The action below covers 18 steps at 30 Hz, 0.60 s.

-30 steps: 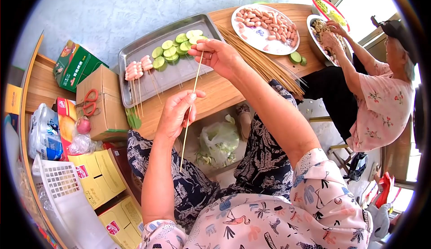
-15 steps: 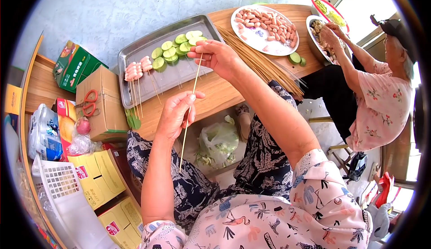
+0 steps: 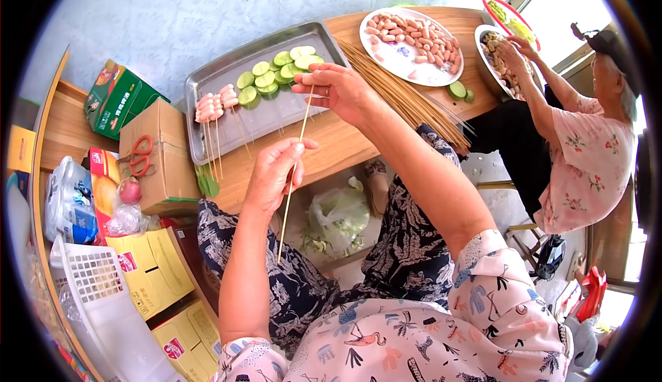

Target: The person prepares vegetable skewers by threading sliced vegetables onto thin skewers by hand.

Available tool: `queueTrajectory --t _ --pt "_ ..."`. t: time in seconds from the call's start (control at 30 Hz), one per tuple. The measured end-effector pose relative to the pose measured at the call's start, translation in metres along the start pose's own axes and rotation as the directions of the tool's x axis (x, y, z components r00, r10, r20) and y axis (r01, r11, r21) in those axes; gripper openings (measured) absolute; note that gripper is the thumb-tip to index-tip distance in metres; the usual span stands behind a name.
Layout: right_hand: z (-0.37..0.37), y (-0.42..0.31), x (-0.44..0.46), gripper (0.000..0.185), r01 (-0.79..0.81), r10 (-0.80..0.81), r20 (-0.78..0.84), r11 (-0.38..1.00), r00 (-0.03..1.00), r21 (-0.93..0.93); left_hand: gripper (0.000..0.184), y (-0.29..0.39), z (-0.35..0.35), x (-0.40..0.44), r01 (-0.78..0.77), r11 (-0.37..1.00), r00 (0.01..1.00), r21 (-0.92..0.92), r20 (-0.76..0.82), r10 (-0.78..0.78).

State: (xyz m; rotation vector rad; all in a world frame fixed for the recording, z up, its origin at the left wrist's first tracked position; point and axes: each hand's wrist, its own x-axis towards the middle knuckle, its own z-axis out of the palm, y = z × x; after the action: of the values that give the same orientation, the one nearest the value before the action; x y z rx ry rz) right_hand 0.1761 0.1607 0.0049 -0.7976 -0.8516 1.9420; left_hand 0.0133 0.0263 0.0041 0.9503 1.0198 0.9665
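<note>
My left hand [image 3: 274, 168] pinches a thin bamboo skewer [image 3: 288, 206] between thumb and fingers. The skewer slants from above the tray edge down over my lap. At its upper end, the fingers of my right hand [image 3: 339, 92] close loosely around the tip; whether they also hold something small is hidden. Just beyond lies a metal tray [image 3: 207, 82] with sliced cucumber [image 3: 265, 78] and several skewers of pink sausage pieces [image 3: 214, 106], their sticks jutting over the near edge. A bundle of bamboo skewers [image 3: 403, 89] lies right of the tray.
A white plate of small sausages [image 3: 420, 37] and cut cucumber [image 3: 456, 91] are on the wooden table. At right, a seated co-worker [image 3: 586, 134] works over a metal bowl [image 3: 479, 37]. Boxes [image 3: 162, 154] and a white basket [image 3: 103, 313] stand left; a plastic bag [image 3: 338, 220] sits below.
The view has shifted slightly, so everything sits a little further right. Both hands keep nearly the same pose on the skewer.
</note>
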Motion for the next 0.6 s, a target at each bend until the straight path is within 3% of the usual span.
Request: queueTrajectory --t 0.4,0.6 --pt "0.007 0.004 -0.008 0.049 -0.050 0.050 -0.010 0.998 0.999 -0.049 0.031 -0.001 0.000 0.002 -0.015 0.999 1.000 0.032 -0.024 0.015" --pt "0.008 0.015 -0.010 0.054 -0.112 0.118 0.132 0.992 0.984 -0.056 0.032 -0.005 -0.004 0.006 -0.017 1.000 0.998 0.010 -0.066 0.017"
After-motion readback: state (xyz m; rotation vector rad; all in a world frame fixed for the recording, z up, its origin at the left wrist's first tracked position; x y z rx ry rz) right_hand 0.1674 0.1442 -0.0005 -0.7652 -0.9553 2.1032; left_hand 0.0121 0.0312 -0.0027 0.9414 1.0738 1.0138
